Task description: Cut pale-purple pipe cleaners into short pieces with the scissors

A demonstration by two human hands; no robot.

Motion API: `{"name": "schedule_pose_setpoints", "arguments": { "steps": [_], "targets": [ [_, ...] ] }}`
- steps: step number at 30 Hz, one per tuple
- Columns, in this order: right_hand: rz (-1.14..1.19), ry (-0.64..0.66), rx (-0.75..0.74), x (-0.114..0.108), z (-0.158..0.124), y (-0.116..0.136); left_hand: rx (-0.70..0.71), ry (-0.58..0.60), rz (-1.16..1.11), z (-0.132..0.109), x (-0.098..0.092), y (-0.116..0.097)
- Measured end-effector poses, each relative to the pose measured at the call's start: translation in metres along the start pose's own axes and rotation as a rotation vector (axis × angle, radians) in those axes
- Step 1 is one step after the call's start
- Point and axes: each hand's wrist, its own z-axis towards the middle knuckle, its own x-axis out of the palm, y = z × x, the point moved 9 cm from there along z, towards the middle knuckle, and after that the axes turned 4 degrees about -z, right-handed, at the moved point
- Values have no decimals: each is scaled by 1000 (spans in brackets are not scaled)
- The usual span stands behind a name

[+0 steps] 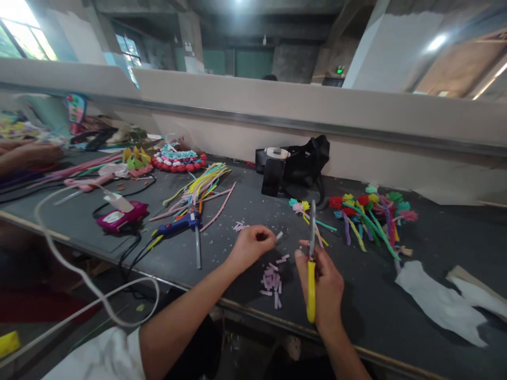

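My right hand point(322, 282) is wrapped round yellow-handled scissors point(311, 274), blades pointing up and away from me. My left hand point(253, 244) is closed in a pinch on a small pale lilac piece point(279, 235) just left of the blades. Below and between my hands lies a pile of short lilac cut pieces point(272, 282) on the dark table point(222, 264). A few more lilac bits point(238, 227) lie further back.
A blue glue gun point(179, 224) and a bundle of coloured pipe cleaners point(200, 190) lie to the left. Finished pipe-cleaner flowers point(368, 214) lie at the right, white gloves point(438, 301) nearer. A black bag point(301, 166) stands behind. Another person's arm point(27, 155) rests far left.
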Motion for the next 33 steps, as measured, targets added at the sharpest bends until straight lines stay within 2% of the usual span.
{"name": "schedule_pose_setpoints", "arguments": {
  "steps": [2, 4, 6, 8, 11, 15, 21, 23, 28, 31, 33],
  "targets": [
    [-37, 38, -43, 4, -4, 6, -101, -72, -418, -2, -8, 5],
    [-67, 66, -83, 8, -9, 12, -152, -87, -707, -7, -9, 4],
    [-76, 88, -113, 14, -14, 16, -189, -69, -854, -13, -4, 1],
    [-66, 89, -129, 16, -17, 18, -208, -53, -907, -19, 2, -2],
    [-31, 35, -105, 10, -17, 18, -217, -10, -831, -29, 12, -4],
    [15, -59, 15, -11, -9, 19, -192, 103, -553, -40, 26, -6],
    [0, 4, 0, -16, -1, 32, -104, 190, -307, -45, 33, -12],
    [-2, 0, 20, -15, -1, 28, -100, 195, -279, -45, 33, -14],
    [-7, 22, 1, -7, -5, 23, 13, 171, -195, -43, 28, -24],
    [-15, 9, -33, -5, -8, 25, -50, 174, -238, -43, 29, -18],
    [-30, -5, -55, -5, -10, 26, -147, 161, -389, -43, 28, -10]
  ]
}}
